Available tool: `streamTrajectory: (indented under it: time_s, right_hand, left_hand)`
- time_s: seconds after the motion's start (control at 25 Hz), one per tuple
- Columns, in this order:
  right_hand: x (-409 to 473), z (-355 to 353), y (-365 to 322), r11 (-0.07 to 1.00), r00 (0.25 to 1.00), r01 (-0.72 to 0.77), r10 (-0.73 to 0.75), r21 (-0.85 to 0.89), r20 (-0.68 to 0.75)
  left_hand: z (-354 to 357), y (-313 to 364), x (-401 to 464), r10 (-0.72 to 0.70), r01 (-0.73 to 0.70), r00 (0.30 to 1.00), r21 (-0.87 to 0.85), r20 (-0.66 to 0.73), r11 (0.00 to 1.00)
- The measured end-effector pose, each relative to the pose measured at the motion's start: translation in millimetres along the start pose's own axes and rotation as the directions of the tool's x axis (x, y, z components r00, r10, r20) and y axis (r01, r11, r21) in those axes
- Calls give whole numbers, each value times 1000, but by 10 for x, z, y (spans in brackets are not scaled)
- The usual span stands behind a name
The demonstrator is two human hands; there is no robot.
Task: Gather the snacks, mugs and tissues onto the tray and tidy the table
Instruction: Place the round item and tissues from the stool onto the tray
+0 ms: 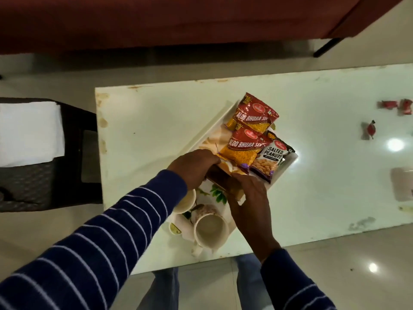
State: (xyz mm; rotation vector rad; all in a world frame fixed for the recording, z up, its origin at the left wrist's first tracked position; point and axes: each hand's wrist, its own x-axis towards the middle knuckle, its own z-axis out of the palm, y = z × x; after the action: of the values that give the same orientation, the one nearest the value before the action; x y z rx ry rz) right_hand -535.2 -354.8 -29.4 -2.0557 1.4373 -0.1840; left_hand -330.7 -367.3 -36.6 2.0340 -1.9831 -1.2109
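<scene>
A white tray (pixel 214 124) lies slanted on the pale table (pixel 156 121). On it rest two red-and-yellow Aloo Bhujia packets (pixel 254 115) (pixel 243 148) and a Salted Peanuts packet (pixel 271 161). Nearer me on the tray stand two mugs, one floral with its mouth toward me (pixel 211 230), the other (pixel 185 200) half under my left wrist. My left hand (pixel 194 164) and my right hand (pixel 250 202) both grip a dark brown box (pixel 220 179) over the tray's middle. Whether it is a tissue box is unclear.
Small red wrappers (pixel 396 106) (pixel 369 130) and a pale pink sheet (pixel 402 182) lie on the table's right end. A dark chair with a white cloth (pixel 26 130) stands left of the table. A red-brown sofa (pixel 178 21) runs along the far side.
</scene>
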Motion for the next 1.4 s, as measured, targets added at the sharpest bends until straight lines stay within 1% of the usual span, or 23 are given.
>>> streamTrajectory:
  time_s: [0.12,0.28,0.32,0.36,0.4,0.44,0.48,0.52,0.56,0.64,0.72,0.8,0.88,0.96,1.04,1.08,1.12,1.2,1.28,1.32,1.4]
  right_hand:
    - [36,102,77,999,999,-47,47,-15,3]
    - [78,69,37,995,995,-98,98,-16,13]
    - [81,31,14,995,996,-91,92,-31,11]
    - [82,-17,-15,996,997,-81,81,-46,-1]
    - [93,-69,-57,997,997,-70,69,-45,-23]
    - [107,-123,-112,998,998,-52,50,-28,-45]
    - [118,-164,-198,1000,998,-24,23,-4,-64]
    - [135,-187,-308,1000,997,9,-7,20,-81]
    - [160,-203,-428,999,995,37,-33,37,-92]
    - [225,-159,-765,994,992,93,-88,55,-89]
    - [291,16,-1214,980,985,167,-163,110,-50]
    - [354,276,-1676,948,980,190,-199,257,10]
    - [443,597,-2124,905,980,98,-159,413,116]
    - [589,922,-2506,892,952,-29,-114,452,285]
    - [759,1271,-2848,896,896,-129,-77,424,437]
    - [841,1431,-2989,891,874,-176,-54,419,483]
    - [913,1582,-3107,881,856,-224,-27,417,516]
    - [1062,1847,-3288,870,830,-303,40,390,556]
    - [1181,2039,-3388,857,812,-360,94,368,576]
    - [1229,2128,-3429,854,809,-375,111,362,577]
    - [1289,2281,-3494,857,818,-377,130,352,560]
  left_hand:
    - [75,19,55,-48,49,999,-58,10,997]
    - [-52,18,-1,-70,58,996,-170,-63,984]
    - [-112,-17,-83,-83,63,992,-205,-91,977]
    - [-174,-76,-205,-103,64,983,-250,-149,966]
    - [-237,-168,-367,-137,57,961,-310,-242,949]
    - [-295,-291,-572,-195,48,913,-381,-358,923]
    - [-354,-427,-811,-277,48,838,-442,-471,896]
    - [-410,-583,-1061,-364,64,744,-483,-560,873]
    - [-449,-735,-1289,-450,99,653,-519,-610,849]
    - [-509,-1092,-1729,-610,219,494,-590,-620,777]
    - [-566,-1511,-2098,-719,339,365,-635,-591,694]
    - [-622,-1905,-2332,-799,379,272,-703,-537,602]
    - [-674,-2249,-2441,-861,382,218,-772,-459,508]
    - [-709,-2525,-2420,-899,408,217,-801,-382,438]
    - [-763,-2760,-2359,-911,429,225,-804,-346,412]
    - [-789,-2862,-2317,-911,440,230,-798,-343,412]
    - [-808,-2946,-2280,-905,449,246,-787,-347,423]
    - [-831,-3091,-2206,-888,464,302,-760,-347,455]
    - [-834,-3183,-2138,-883,490,357,-744,-303,454]
    - [-827,-3224,-2117,-883,506,370,-735,-289,452]
    - [-824,-3267,-2101,-890,556,354,-700,-289,448]
